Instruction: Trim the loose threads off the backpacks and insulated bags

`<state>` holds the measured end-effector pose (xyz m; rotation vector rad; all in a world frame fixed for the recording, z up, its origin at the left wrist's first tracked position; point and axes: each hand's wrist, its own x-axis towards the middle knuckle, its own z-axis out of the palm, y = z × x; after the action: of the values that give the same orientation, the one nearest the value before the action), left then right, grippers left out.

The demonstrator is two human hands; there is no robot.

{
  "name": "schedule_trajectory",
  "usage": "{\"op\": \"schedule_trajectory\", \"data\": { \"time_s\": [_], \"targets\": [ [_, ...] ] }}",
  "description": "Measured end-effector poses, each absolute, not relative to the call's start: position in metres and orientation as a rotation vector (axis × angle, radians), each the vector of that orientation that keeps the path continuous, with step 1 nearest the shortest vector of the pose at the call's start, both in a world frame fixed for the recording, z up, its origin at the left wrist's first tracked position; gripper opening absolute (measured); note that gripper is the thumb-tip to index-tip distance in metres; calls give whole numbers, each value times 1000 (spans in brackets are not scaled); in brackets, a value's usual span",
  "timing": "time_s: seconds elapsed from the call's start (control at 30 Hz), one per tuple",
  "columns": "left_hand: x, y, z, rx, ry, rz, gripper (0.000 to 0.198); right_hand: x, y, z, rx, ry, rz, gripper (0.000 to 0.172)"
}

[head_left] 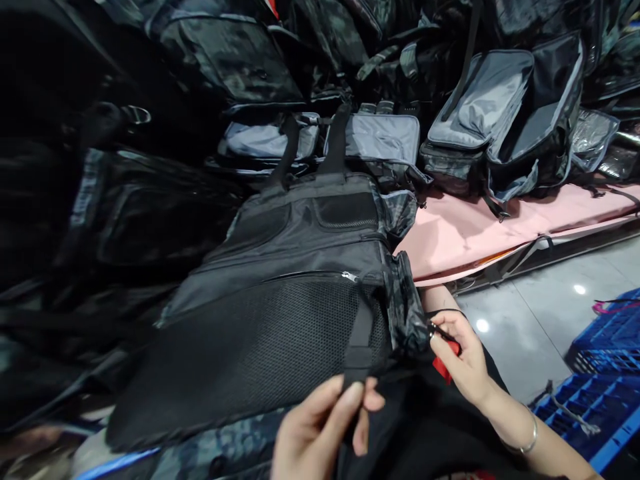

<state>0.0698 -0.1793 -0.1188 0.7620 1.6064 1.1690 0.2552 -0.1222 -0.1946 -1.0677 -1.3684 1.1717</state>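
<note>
A black backpack [280, 327] lies before me with its mesh-padded back panel facing up. Its two webbing straps at the top reach away from me. My left hand [320, 427] pinches the end of a black webbing strap [361, 333] near the panel's lower right edge. Beside the bag's camouflage side pocket [407, 307], my right hand [463, 360] is closed around a small black tool with a red piece [445, 363]. Its exact kind is hidden by the fingers. A silver zipper pull [349, 276] shows above the mesh.
Camouflage bags [225, 57] are piled along the back and left. Open bags with grey linings [500, 100] stand on a pink-covered surface [465, 233] at right. Blue plastic crates [595, 407] sit on the tiled floor [525, 313] at lower right.
</note>
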Motion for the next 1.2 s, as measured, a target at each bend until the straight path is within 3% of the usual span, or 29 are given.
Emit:
{"op": "schedule_trajectory", "data": {
  "time_s": [0.1,0.27,0.73,0.93,1.2],
  "targets": [
    [89,-171,-124,723,1433,1096,33,258,-130,-183,-930,-1483,1096,17],
    [99,-174,-126,585,1525,1215,45,257,-134,-172,-896,-1602,973,19],
    [101,-174,-134,512,1464,1220,41,253,-128,-171,-833,-1723,685,23],
    [102,-174,-135,504,1448,1225,39,253,-128,-174,-899,-1722,726,10],
    [106,-170,-126,450,1450,1246,39,254,-131,-172,-919,-1710,822,15]
  ]
}}
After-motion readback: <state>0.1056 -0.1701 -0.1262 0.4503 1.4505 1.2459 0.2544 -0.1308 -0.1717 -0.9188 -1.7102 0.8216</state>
